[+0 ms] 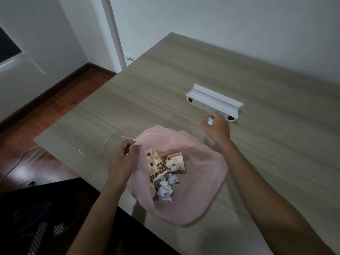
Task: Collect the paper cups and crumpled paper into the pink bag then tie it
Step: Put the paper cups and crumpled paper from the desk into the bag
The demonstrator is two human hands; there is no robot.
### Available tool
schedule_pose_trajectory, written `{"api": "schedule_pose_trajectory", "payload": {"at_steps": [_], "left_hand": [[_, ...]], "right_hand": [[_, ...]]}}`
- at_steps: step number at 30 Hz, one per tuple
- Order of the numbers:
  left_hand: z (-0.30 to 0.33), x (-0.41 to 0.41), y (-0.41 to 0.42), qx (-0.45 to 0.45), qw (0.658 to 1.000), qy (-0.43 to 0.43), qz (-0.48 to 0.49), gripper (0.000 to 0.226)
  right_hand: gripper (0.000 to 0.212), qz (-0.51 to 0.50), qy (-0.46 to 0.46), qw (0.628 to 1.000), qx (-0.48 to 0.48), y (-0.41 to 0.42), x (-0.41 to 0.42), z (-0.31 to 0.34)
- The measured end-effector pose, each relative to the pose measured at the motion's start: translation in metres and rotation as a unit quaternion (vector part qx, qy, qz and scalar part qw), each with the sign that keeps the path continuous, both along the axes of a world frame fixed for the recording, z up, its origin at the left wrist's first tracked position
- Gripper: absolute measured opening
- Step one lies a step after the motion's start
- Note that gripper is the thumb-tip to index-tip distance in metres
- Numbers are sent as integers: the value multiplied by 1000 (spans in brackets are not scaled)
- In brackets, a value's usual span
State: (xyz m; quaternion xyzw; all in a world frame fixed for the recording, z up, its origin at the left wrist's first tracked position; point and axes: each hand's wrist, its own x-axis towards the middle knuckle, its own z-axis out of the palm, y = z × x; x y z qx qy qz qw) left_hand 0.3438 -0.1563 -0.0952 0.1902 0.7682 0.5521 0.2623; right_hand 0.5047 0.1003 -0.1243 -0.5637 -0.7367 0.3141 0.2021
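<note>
Nearest the viewer, the pink bag (193, 190) is lying slumped on the wooden table (184, 80) close to its near edge, its mouth gaping toward the far side. Inside it, several balls of crumpled paper (165, 188) are sitting at the near part of the opening, and two paper cups (165, 163) printed with coffee beans are lying on their sides just beyond them, touching one another. At the bag's left rim the left hand (123, 159) is holding the opening apart, its fingers curled and pinching the thin plastic. A pale thin string (99, 150) is lying loose on the table just left of that hand; whether it belongs to the bag cannot be told. Farther out, well apart from the bag's mouth, the right hand (218, 127) is hovering over the table with its fingers closed round one small paper ball (210, 120), which is showing white between them. Just beyond that hand a white socket box (214, 101) with a raised lid is sitting set into the tabletop. By these indications collection is nearing its end: both visible cups and most of the paper are already bagged, no other litter is showing on the table, and what appears to remain is dropping in this last ball and tying the bag, which is not yet done.
</note>
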Motion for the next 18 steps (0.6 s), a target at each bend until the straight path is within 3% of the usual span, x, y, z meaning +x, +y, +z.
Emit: {"api": "schedule_pose_trajectory", "payload": {"at_steps": [3, 5, 8, 9, 11, 14, 18], "left_hand": [[-2, -3, -1, 9, 1000, -4, -3, 11], [-4, -5, -2, 3, 1000, 4, 9, 10], [-5, -6, -2, 2, 1000, 12, 15, 17], [-4, -6, -2, 3, 1000, 6, 13, 16], [-2, -5, -3, 6, 1000, -6, 9, 11], [-3, -3, -2, 7, 1000, -18, 4, 14], [-5, -4, -2, 8, 1000, -25, 5, 11]], "right_hand": [[51, 43, -113, 992, -37, 37, -10, -18], [54, 55, -164, 984, -51, 53, -15, -31], [23, 67, -196, 977, -57, 65, -15, -45], [18, 79, -199, 975, -64, 65, -12, -48], [33, 105, -194, 973, -64, 62, -6, -56], [15, 79, -159, 983, -54, 45, 2, -64], [9, 70, -51, 993, -78, 19, 2, -47]]}}
